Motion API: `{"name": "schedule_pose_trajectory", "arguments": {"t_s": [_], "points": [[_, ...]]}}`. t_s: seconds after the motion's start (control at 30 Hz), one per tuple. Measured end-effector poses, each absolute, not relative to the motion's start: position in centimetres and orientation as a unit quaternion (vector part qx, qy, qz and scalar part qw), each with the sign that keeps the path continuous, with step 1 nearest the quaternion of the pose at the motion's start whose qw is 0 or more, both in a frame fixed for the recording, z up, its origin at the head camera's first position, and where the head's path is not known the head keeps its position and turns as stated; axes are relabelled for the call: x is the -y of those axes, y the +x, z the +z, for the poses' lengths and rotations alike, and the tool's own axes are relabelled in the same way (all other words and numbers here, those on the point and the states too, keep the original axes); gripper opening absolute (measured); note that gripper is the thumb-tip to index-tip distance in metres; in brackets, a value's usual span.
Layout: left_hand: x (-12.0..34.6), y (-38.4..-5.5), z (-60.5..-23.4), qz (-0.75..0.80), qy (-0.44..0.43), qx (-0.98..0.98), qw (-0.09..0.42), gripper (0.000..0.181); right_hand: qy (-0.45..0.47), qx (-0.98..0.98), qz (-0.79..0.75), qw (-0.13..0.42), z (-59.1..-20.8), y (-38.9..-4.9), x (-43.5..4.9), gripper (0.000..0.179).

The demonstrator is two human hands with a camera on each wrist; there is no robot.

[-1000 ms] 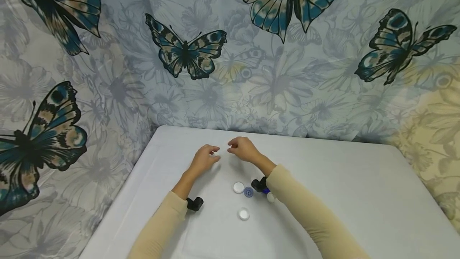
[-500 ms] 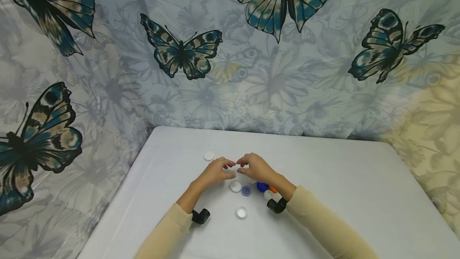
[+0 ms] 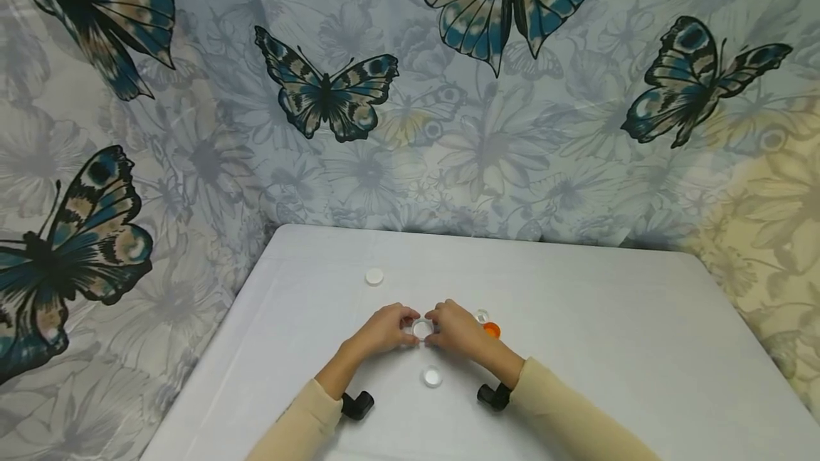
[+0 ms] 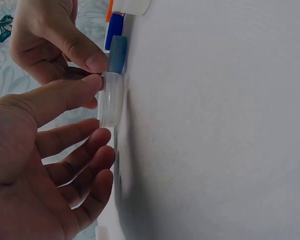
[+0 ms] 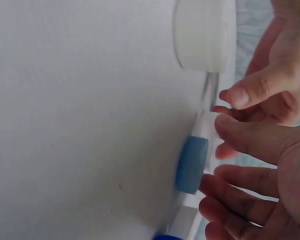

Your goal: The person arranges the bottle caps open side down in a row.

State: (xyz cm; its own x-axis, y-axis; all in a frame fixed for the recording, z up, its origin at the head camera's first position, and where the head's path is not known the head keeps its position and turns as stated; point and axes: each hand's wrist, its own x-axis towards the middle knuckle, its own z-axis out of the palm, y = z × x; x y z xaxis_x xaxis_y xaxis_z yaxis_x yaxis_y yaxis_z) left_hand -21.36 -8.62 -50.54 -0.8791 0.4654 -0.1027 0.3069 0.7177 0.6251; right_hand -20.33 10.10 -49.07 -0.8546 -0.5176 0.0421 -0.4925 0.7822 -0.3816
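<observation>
In the head view, a round white cap (image 3: 422,329) lies on the table between my two hands. My left hand (image 3: 384,331) has its thumb and forefinger at the cap's left side. From the right, my right hand (image 3: 458,329) holds the same cap with its thumb and fingers. The left wrist view shows the cap's ribbed side (image 4: 111,100) with the left thumb on its edge. Close to the right fingers stands a light blue cap (image 5: 192,165), hidden by the hand in the head view. Beyond it is a dark blue cap (image 4: 115,32).
A white cap (image 3: 374,277) lies farther back on the left, and another white cap (image 3: 432,377) is nearer the front. An orange cap (image 3: 491,330) and a clear whitish cap (image 3: 481,316) sit right of the right hand. The white table (image 3: 608,333) meets a butterfly-patterned cloth behind.
Both hands have come down from the back of the table, nearer the front, and closed in on the white cap. The back-left white cap, hidden one second ago, is now visible.
</observation>
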Motion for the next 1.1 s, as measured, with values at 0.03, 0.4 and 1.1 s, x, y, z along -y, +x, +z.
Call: {"name": "schedule_pose_trajectory", "arguments": {"t_s": [0.03,0.4,1.1], "points": [[8.6,-21.3,-50.6,0.311,0.209,-0.919,0.125,0.048,-0.267,-0.945,-0.188,0.030,-49.2,-20.2,-10.1,0.039],[8.0,-21.0,-51.2,0.311,0.199,-0.924,0.100,0.041,-0.265,-0.952,-0.154,0.006,-50.0,-19.8,-9.6,0.035],[7.7,-20.8,-49.3,0.380,0.227,-0.895,0.057,0.039,-0.255,-0.918,-0.303,-0.002,-47.3,-20.0,-12.2,0.035]]}}
